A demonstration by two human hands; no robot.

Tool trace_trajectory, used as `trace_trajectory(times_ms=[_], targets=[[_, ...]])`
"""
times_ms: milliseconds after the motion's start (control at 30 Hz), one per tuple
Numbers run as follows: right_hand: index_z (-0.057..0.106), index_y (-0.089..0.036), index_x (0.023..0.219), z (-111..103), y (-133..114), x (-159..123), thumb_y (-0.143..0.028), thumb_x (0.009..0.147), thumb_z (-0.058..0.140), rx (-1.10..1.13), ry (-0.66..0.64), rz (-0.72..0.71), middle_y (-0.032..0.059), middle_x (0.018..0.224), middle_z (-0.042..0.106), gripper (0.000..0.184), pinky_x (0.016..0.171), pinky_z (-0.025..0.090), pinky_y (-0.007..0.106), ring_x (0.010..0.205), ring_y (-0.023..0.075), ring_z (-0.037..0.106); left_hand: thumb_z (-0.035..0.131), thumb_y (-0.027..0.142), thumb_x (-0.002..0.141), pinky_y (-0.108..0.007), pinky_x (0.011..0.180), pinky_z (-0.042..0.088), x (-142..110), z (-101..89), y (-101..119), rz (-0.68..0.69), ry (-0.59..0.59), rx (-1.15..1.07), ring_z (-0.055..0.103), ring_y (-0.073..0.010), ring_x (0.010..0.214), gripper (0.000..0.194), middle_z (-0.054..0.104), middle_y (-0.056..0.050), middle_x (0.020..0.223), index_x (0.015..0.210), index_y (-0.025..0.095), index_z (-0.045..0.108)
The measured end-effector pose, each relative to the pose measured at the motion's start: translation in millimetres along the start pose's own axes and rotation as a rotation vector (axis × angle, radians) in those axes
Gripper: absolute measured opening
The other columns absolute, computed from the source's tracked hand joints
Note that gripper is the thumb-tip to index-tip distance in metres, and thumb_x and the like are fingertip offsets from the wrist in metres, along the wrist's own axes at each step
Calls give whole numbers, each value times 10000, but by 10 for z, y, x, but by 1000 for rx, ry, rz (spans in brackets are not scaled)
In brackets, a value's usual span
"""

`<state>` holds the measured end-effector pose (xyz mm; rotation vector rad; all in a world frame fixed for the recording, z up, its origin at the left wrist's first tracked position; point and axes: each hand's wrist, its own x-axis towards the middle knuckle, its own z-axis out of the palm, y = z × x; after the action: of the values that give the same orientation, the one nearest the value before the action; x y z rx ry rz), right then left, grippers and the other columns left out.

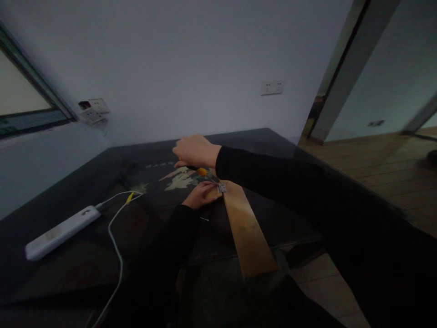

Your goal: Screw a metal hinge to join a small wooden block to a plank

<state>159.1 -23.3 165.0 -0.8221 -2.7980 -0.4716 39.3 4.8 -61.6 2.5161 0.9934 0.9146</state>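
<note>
My right hand point(196, 151) is wrapped round the handle of a screwdriver point(202, 171), which is black and orange. Its shaft slants down to the right, towards a small silver metal hinge point(221, 187) at the far end of a long wooden board point(247, 223). Whether the tip sits in a screw is too small to tell. From the left, my left hand point(204, 195) presses its closed fingers against the hinge and the board's end. The board's near end juts over the table edge towards my lap. A thin shiny metal piece point(204, 219) lies just below my left hand.
The dark glossy table point(273, 146) with a flower print stands against a pale wall. On its left lies a white power strip point(63, 232), whose white cable point(116, 246) with a yellow tag runs towards me. Wall sockets point(272, 87) are behind; wooden floor point(375, 157) is to the right.
</note>
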Motion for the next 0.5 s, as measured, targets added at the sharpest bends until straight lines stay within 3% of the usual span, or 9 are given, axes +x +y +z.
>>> trace_trajectory(times_ms=[100,233,300,400,500], targets=[[652,-108,1146,1,-15,25,-310,892,581,157,-109,-82,166,1152,647,333,793,452,319,1031,243,614,725,343,739,-479,1003,458,2,3,-2,-15,4,3,566,-278,1141,494,607,-142,1207,1189,168,622],[601,-105,1239,-68,9,50,-76,845,567,329,-237,-179,127,1131,664,396,775,436,258,958,166,617,725,343,736,-487,1011,448,10,-8,9,-22,-23,7,563,-285,1147,500,610,-148,1206,1190,160,623],[653,-141,1157,-59,22,51,-57,829,571,319,-195,-150,102,1091,682,349,737,432,262,917,167,628,716,339,742,-483,1003,454,15,-16,22,-13,-19,7,564,-281,1145,486,617,-139,1200,1189,171,624],[699,-160,1017,24,15,41,-202,838,636,149,-48,-57,111,1043,694,194,717,426,298,928,224,639,719,334,737,-471,990,465,18,-20,36,-12,1,-3,574,-278,1128,483,625,-137,1183,1182,172,626],[694,-131,989,82,-4,23,-372,845,642,52,41,-14,151,1035,691,285,720,424,320,961,268,637,720,342,740,-462,995,463,17,-16,35,-14,5,-10,570,-279,1135,497,623,-145,1180,1189,158,617]])
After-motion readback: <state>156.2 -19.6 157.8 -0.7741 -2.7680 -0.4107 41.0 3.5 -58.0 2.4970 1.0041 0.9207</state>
